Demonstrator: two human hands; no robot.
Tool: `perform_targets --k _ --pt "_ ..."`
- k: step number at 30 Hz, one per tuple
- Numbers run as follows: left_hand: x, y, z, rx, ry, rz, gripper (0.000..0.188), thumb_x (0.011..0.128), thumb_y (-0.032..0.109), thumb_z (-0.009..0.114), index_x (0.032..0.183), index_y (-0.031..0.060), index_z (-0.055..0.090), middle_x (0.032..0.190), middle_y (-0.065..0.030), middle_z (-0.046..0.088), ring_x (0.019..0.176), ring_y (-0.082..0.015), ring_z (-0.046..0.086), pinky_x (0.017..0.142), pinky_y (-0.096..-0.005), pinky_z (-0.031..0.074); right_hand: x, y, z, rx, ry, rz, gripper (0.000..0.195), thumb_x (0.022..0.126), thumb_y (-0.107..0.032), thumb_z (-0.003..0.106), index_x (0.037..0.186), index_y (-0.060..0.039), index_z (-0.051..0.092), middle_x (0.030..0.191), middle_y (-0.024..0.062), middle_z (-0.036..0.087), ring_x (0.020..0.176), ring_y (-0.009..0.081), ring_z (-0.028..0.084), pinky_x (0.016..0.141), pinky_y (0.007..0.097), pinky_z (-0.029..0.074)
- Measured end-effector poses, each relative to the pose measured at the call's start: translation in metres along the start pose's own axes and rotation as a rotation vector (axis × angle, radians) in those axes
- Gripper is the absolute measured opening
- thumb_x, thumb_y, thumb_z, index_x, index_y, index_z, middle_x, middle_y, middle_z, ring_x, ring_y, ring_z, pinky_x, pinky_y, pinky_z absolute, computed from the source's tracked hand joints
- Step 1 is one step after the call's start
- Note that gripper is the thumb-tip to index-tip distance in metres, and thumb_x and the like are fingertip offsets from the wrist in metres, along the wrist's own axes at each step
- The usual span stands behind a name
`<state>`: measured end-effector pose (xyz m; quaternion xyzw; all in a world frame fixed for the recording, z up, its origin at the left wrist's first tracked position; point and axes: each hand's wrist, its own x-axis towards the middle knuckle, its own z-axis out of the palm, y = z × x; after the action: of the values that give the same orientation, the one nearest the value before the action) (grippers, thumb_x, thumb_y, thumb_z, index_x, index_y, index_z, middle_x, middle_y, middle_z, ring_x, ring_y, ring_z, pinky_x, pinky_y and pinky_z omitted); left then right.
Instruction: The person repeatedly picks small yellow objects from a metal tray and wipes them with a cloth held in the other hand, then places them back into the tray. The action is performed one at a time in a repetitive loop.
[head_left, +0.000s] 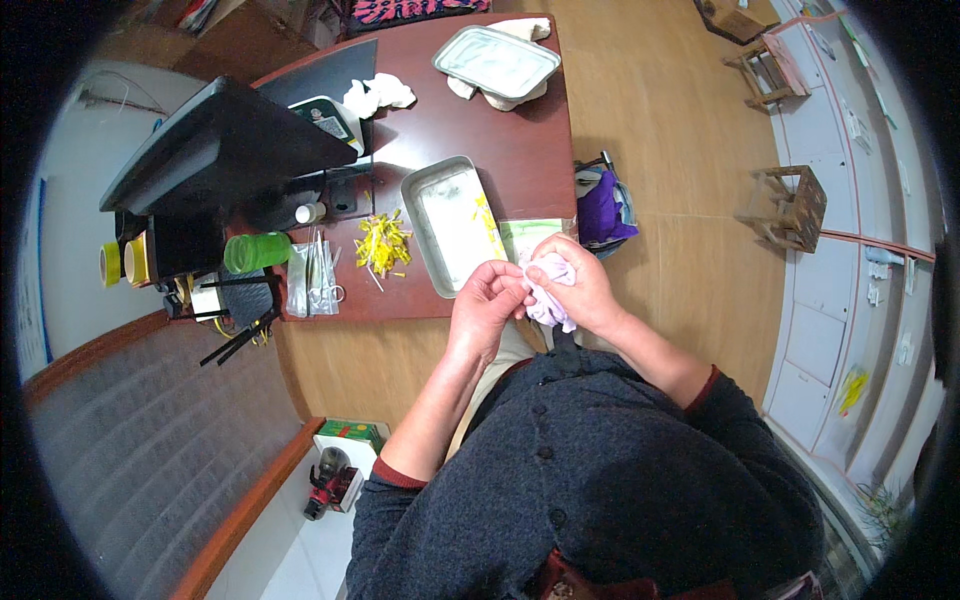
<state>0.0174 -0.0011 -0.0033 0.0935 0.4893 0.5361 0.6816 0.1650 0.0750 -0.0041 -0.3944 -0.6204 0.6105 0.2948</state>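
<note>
My right hand (581, 281) grips a crumpled pale lilac cloth (555, 294) just past the table's front edge. My left hand (487, 304) meets it there, thumb and fingertips pinched together against the cloth. Whatever may lie between those fingertips is too small to make out. Beyond my left hand, a rectangular metal tray (442, 225) rests on the reddish-brown table (525, 161). Small yellow pieces (489, 223) line its right side. Left of the tray is a loose heap of similar yellow pieces (382, 244), with a few thin white sticks among them.
A clear bag with scissors and slim metal tools (313, 283) lies near a green plastic jar (257, 252) and a small white bottle (309, 214). A black monitor (225, 157) stands at left. Another metal tray (499, 64) sits on cloth at the back. Wooden stools (787, 206) stand right.
</note>
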Motion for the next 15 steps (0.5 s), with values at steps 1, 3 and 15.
perform_targets --k 1,3,15 --pt "-0.002 -0.001 0.0 0.001 0.004 0.002 0.015 0.087 0.001 0.064 0.099 0.002 0.056 0.078 -0.004 0.063 0.068 -0.0096 0.06 0.058 -0.0204 0.046 -0.001 -0.001 0.0 -0.011 -0.002 -0.003 0.015 0.085 -0.01 0.068 0.09 -0.0014 0.057 0.086 0.006 0.057 0.075 0.013 0.057 0.068 0.028 0.048" --pt "-0.005 -0.002 0.0 0.006 0.012 0.007 0.016 0.087 0.001 0.064 0.099 0.0024 0.055 0.077 -0.0035 0.063 0.068 -0.0096 0.059 0.058 -0.0203 0.046 -0.002 0.0 0.002 -0.05 0.008 -0.022 0.015 0.084 -0.009 0.069 0.088 -0.0013 0.057 0.084 0.0066 0.057 0.074 0.0138 0.056 0.067 0.0286 0.047" --pt "-0.029 0.014 -0.03 0.278 0.151 0.127 0.012 0.087 0.004 0.063 0.098 0.0047 0.058 0.085 -0.0036 0.066 0.068 -0.0085 0.058 0.061 -0.021 0.046 -0.008 0.01 -0.005 0.242 0.177 0.234 0.014 0.09 -0.015 0.065 0.094 -0.0034 0.058 0.078 0.0006 0.06 0.07 0.0078 0.056 0.063 0.0246 0.047"
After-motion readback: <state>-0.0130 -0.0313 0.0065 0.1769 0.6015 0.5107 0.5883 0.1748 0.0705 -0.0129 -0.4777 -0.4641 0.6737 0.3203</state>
